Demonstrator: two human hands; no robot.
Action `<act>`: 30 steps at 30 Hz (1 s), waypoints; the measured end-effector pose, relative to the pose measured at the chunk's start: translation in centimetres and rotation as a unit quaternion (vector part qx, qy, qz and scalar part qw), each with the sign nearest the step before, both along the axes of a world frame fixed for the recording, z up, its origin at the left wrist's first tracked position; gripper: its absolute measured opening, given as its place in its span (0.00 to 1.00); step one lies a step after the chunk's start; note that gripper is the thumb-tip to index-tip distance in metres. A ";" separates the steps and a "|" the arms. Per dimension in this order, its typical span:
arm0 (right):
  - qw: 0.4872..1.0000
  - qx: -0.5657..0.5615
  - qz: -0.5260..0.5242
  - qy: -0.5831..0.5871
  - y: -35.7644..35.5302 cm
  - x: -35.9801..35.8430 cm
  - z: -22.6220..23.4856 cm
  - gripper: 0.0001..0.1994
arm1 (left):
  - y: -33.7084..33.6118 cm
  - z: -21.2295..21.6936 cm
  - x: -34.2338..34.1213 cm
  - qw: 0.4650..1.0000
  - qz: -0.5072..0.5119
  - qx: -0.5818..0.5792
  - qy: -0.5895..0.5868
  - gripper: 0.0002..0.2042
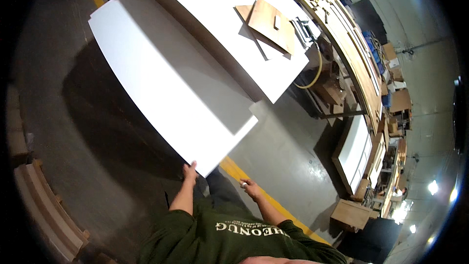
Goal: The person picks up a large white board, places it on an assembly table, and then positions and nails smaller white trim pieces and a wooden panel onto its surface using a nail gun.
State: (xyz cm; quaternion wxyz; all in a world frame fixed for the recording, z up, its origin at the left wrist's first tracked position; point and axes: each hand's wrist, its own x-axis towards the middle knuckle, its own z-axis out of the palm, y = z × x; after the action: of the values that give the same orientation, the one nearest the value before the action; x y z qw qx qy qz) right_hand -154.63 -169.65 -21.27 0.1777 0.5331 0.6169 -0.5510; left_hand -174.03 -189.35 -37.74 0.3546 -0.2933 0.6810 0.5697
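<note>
A long white panel (pixel 215 144) reaches from the upper left down to just in front of me, its far side partly in shadow. My left hand (pixel 190 172) grips its near left edge close to the corner, thumb on the top face and fingers hidden beneath. Off to the right of that corner, my right hand (pixel 252 189) is closed around a small white object (pixel 243 185) whose kind I cannot make out. The right hand does not touch the panel.
Beside the panel stands a higher white-topped surface (pixel 210 10), bearing a thin brown board (pixel 271 24) and a tool with a yellow hose (pixel 318 68). A long wooden workbench (pixel 349 44) runs behind it. White-faced panels (pixel 354 149) lean at right; a yellow line (pixel 234 168) crosses the floor.
</note>
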 end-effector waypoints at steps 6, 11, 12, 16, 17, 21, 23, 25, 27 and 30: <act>0.961 -0.031 -0.253 -0.109 1.5 -5.9 -8.4 0.31 | -3.5 -0.6 9.3 0.974 -0.138 0.082 -0.157 0.22; 0.952 -0.008 -0.303 -0.034 2.1 -4.0 -10.2 0.38 | -8.2 3.8 8.0 0.926 -0.224 0.102 -0.286 0.34; 0.957 0.013 -0.283 -0.066 3.3 -4.7 -8.0 0.38 | -8.9 3.9 6.7 0.939 -0.188 0.091 -0.272 0.37; 0.921 0.071 -0.381 -0.051 5.5 -0.1 -7.5 0.30 | -11.3 5.7 -1.9 0.981 -0.016 0.066 -0.182 0.49; 0.910 0.044 -0.412 0.002 6.8 1.0 -5.8 0.23 | -10.8 6.0 -4.6 0.988 0.020 0.051 -0.147 0.49; 0.913 0.169 -0.369 0.048 10.6 9.2 -1.0 0.21 | -6.6 11.3 -13.6 0.994 0.088 0.062 -0.009 0.49; 0.822 0.306 -0.481 0.026 10.7 11.8 2.1 0.25 | -4.5 10.8 -15.4 0.985 0.082 0.134 0.073 0.47; 0.839 0.303 -0.448 0.060 10.7 14.6 7.0 0.22 | -3.7 11.1 -15.7 0.982 0.110 0.112 0.101 0.39; 0.862 0.332 -0.380 -0.050 10.4 16.9 12.2 0.23 | -3.1 8.9 -15.2 0.959 0.127 0.249 0.046 0.35; 0.756 0.552 -0.349 0.042 9.3 28.8 10.4 0.24 | 1.3 9.6 -10.7 0.925 0.197 0.318 -0.070 0.33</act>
State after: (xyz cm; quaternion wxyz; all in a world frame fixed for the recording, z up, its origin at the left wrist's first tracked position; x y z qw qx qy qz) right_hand -125.83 -160.32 -10.90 -0.3784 0.6934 0.5917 -0.1609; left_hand -184.77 -188.08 -28.17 0.3566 -0.3323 0.3657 0.7929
